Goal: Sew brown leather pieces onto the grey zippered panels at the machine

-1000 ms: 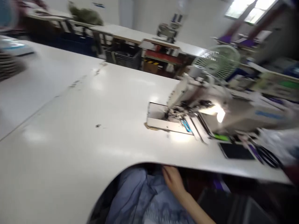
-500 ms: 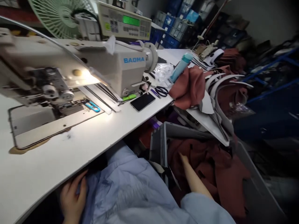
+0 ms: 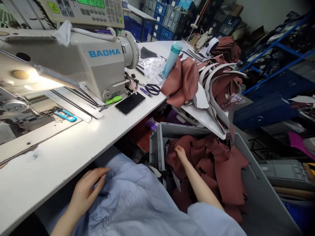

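My right hand [image 3: 180,153] reaches into a large grey bin [image 3: 261,164] at the lower right, its fingers closed on the reddish-brown fabric pieces [image 3: 228,170] heaped inside. My left hand [image 3: 90,185] hovers over my lap by the table's front edge, fingers apart and holding nothing. Light-blue clothing [image 3: 137,196] covers my lap. On the white table [image 3: 98,141], left of the bin, stands a sewing machine [image 3: 103,65] with its lamp lit. More brown pieces [image 3: 183,80] lie piled at the table's right end.
A black phone [image 3: 130,103], a green marker [image 3: 113,100], dark scissors [image 3: 152,89] and blue snips [image 3: 66,114] lie on the table. A teal bottle [image 3: 172,60] leans by clear plastic [image 3: 152,68]. Blue rack bars [image 3: 278,59] rise at the right.
The view has swung right, so the machine sits farther left. My left hand has come up from beside the table edge over my lap. My right hand remains among the fabric in the bin.
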`<state>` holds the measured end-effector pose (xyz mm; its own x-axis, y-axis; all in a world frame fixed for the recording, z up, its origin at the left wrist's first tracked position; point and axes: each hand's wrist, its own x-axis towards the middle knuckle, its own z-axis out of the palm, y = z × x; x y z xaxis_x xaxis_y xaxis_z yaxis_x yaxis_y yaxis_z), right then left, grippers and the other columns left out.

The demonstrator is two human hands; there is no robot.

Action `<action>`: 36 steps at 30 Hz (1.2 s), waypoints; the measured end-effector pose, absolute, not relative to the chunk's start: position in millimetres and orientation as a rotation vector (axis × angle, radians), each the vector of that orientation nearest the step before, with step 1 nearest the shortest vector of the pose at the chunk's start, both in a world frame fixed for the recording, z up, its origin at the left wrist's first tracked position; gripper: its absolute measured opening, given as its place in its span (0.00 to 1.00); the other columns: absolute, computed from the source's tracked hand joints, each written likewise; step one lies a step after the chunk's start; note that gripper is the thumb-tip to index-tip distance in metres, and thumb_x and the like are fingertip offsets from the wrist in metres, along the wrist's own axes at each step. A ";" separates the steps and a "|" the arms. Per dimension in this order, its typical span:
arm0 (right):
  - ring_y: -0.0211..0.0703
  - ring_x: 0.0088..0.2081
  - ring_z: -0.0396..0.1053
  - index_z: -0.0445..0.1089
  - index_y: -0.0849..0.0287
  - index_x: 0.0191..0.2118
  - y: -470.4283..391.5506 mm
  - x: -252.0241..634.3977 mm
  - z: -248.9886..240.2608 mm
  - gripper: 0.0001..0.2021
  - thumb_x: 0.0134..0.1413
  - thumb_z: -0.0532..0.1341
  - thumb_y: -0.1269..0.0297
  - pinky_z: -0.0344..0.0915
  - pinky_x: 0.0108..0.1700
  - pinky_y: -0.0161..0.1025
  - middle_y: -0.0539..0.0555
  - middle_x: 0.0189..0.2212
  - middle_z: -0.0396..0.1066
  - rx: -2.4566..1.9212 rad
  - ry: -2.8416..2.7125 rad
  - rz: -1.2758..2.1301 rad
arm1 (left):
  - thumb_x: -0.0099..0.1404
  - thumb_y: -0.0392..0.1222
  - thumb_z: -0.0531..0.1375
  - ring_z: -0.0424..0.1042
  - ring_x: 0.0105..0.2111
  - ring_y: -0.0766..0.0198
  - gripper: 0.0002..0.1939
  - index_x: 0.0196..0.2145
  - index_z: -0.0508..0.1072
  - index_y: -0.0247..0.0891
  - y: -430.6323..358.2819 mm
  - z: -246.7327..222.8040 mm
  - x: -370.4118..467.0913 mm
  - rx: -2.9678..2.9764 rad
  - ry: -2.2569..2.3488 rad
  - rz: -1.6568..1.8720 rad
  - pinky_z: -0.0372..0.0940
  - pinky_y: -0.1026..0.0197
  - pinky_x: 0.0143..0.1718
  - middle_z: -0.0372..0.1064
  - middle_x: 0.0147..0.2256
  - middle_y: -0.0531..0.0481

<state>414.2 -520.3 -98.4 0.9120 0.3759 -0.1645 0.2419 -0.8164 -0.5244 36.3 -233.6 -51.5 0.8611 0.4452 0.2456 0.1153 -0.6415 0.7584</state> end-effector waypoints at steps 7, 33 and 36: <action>0.33 0.23 0.61 0.65 0.58 0.30 -461.4 362.2 -11.5 0.19 0.65 0.54 0.49 0.62 0.24 0.32 0.46 0.24 0.63 -1.882 -0.723 0.181 | 0.71 0.58 0.48 0.64 0.59 0.53 0.26 0.61 0.64 0.49 -232.2 2.2 88.1 1.782 0.313 0.101 0.59 0.53 0.60 0.63 0.61 0.48; 0.53 0.69 0.42 0.53 0.58 0.67 -187.5 114.3 39.6 0.30 0.67 0.46 0.46 0.49 0.65 0.52 0.54 0.67 0.53 -0.932 -2.711 0.391 | 0.51 0.44 0.54 0.71 0.41 0.52 0.16 0.39 0.68 0.42 -107.7 52.1 -172.8 1.905 1.629 0.360 0.67 0.55 0.42 0.72 0.41 0.48; 0.50 0.70 0.40 0.53 0.57 0.67 -150.6 81.8 34.7 0.29 0.68 0.45 0.46 0.49 0.65 0.51 0.51 0.68 0.51 -0.685 -2.855 0.408 | 0.58 0.51 0.53 0.69 0.31 0.58 0.13 0.32 0.66 0.39 -93.4 74.1 -190.8 1.626 1.494 0.301 0.65 0.60 0.30 0.70 0.30 0.49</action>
